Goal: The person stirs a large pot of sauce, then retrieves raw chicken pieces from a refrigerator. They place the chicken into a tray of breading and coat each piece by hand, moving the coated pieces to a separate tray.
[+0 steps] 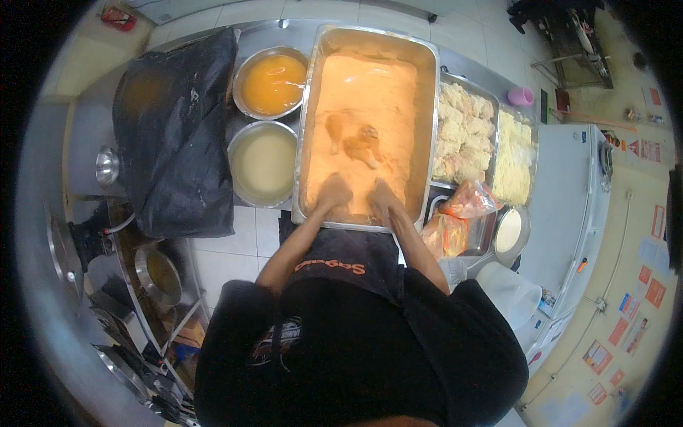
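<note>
We have our left hand (336, 191) and right hand (384, 197) partly buried in the orange powder (366, 85), so we cannot tell how open they are or whether they grip anything, while the meat pieces (363, 147) lie just beyond, inside the deep tray (425, 128) whose walls presumably contain the powder.

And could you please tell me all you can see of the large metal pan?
The pan looks like silvery metal: deep, rectangular, with rounded corners and a flanged rim. It sits on the metal counter, its length running front to back, right of a bowl of orange liquid. Orange powder lies inside, with coated pieces on top. The left hand and right hand reach over its near edge into the powder, fingertips hidden.
</note>
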Demonstrator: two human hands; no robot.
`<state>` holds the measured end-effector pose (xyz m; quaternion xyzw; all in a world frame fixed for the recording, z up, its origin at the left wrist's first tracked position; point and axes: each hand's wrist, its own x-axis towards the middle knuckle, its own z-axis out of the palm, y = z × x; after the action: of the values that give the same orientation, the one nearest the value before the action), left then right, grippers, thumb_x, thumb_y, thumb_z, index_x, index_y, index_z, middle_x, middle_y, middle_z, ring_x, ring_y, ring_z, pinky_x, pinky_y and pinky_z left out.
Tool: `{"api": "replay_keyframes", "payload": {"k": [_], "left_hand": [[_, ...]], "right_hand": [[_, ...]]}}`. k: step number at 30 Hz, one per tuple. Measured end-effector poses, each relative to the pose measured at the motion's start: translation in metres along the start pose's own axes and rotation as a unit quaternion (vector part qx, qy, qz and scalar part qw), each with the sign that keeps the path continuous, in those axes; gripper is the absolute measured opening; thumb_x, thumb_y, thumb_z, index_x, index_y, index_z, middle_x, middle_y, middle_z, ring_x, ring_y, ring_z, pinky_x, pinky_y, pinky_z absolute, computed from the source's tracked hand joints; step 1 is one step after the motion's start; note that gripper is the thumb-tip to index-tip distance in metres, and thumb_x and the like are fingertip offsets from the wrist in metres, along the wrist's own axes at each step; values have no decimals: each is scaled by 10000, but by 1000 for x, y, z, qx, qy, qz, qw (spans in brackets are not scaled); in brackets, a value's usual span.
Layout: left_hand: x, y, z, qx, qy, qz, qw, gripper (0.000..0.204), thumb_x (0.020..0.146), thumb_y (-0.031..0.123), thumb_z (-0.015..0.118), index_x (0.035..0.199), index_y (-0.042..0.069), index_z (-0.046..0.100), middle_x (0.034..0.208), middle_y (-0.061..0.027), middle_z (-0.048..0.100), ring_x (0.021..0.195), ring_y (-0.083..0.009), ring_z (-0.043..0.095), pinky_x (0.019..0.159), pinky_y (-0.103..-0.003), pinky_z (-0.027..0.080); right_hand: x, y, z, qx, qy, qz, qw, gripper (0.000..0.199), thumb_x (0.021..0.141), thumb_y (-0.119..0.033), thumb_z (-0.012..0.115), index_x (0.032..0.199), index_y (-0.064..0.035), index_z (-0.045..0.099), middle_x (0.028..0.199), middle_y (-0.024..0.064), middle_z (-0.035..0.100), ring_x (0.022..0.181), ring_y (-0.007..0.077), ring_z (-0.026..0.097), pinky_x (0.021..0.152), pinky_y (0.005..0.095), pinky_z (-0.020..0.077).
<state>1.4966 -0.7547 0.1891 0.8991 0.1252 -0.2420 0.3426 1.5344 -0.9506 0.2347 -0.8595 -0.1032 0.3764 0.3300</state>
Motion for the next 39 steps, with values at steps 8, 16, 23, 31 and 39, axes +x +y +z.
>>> {"api": "replay_keyframes", "payload": {"k": [8,16,23,31,39], "left_hand": [[23,1,1,83,-87,37,992,260,804,140,490,958,-49,580,975,-274,617,868,-384,628,688,-460,488],[48,49,-78,25,174,35,984,212,786,131,545,869,-38,643,927,-282,643,955,-405,628,848,-458,488],[69,72,-105,-30,301,30,953,270,690,30,551,938,-10,650,923,-251,659,891,-392,649,821,-432,517],[68,59,-133,10,100,116,988,278,716,49,543,968,-14,642,980,-257,647,957,-398,623,828,-453,497],[124,58,-140,81,167,27,982,219,783,132,548,918,-3,656,924,-236,646,894,-384,630,779,-454,494]], "right_hand": [[18,22,-11,312,1,-172,934,151,804,-2,522,940,26,579,883,82,611,713,182,595,594,301,489],[69,-22,-80,-17,134,-91,987,346,699,-295,701,875,-3,647,852,196,665,823,342,657,678,415,525],[82,-80,-101,-210,195,-147,947,850,574,-510,822,1180,20,548,1120,214,629,1001,338,620,834,437,500],[149,-79,-168,-73,55,-58,994,840,594,-477,828,1233,-8,550,1183,228,601,1098,316,585,936,409,461],[181,-81,-81,-269,99,-284,915,847,660,-535,768,1289,-28,514,1234,212,553,1117,359,546,952,441,447]]}}
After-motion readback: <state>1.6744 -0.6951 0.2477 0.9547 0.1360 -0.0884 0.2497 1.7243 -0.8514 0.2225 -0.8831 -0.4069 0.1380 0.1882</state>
